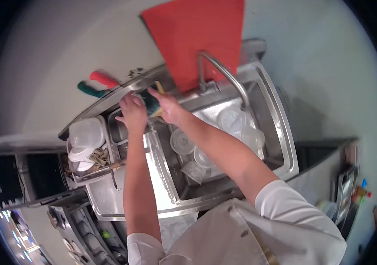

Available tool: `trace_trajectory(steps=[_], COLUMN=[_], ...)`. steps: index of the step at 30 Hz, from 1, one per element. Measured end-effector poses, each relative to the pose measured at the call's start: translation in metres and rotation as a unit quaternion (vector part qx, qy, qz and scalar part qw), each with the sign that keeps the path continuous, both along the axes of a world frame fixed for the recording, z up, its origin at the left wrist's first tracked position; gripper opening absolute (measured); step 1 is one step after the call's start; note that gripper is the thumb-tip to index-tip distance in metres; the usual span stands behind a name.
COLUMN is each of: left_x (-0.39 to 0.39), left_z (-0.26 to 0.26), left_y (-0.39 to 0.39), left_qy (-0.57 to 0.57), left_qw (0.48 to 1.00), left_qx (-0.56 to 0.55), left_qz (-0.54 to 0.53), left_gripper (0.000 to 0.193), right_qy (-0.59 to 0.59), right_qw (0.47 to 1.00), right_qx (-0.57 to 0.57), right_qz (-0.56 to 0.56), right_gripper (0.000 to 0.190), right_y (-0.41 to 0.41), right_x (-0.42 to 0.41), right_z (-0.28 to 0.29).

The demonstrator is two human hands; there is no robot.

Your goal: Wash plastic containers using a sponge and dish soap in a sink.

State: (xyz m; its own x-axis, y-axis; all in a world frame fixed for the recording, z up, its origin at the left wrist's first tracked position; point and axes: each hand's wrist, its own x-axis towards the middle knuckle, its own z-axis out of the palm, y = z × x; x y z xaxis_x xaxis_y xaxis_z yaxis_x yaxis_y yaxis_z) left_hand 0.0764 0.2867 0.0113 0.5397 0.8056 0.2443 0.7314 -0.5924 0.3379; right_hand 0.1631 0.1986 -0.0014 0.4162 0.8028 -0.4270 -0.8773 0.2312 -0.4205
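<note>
My right hand (170, 106) grips a sponge with a dark green scouring face (151, 103) and yellow edges, above the back of the steel sink unit. Close beside it on the left is my left hand (133, 112), blurred, its thumb apart and its fingers bent over the far edge of a metal pan (117, 127). What its fingertips touch is hidden. Below my right forearm, the sink basin (188, 192) holds several clear plastic containers, among them a round lid or tub (182, 141) and a stack near the tap (231, 119).
A curved steel faucet (224, 69) arches over the basin, before a leaning red board (201, 36). Left of my left hand stands a bin (90, 179) with white containers (85, 134) and a cloth (100, 156). Red (104, 79) and green (90, 89) handles hang on the wall.
</note>
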Motion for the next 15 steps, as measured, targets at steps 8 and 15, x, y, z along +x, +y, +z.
trace_trajectory(steps=[8, 15], left_x=[0.001, 0.079], left_z=[0.030, -0.054], left_y=[-0.081, -0.239], left_qy=[0.045, -0.122], left_qw=[0.994, 0.788], left_qx=[0.103, -0.583], left_qz=[0.016, -0.158], left_gripper=[0.044, 0.034], right_qy=[-0.112, -0.229], right_qw=[0.983, 0.885], right_qx=[-0.148, -0.405], right_qz=[-0.013, 0.006], right_gripper=[0.026, 0.027], right_y=[-0.152, -0.281], right_x=[-0.034, -0.028], right_z=[-0.072, -0.113])
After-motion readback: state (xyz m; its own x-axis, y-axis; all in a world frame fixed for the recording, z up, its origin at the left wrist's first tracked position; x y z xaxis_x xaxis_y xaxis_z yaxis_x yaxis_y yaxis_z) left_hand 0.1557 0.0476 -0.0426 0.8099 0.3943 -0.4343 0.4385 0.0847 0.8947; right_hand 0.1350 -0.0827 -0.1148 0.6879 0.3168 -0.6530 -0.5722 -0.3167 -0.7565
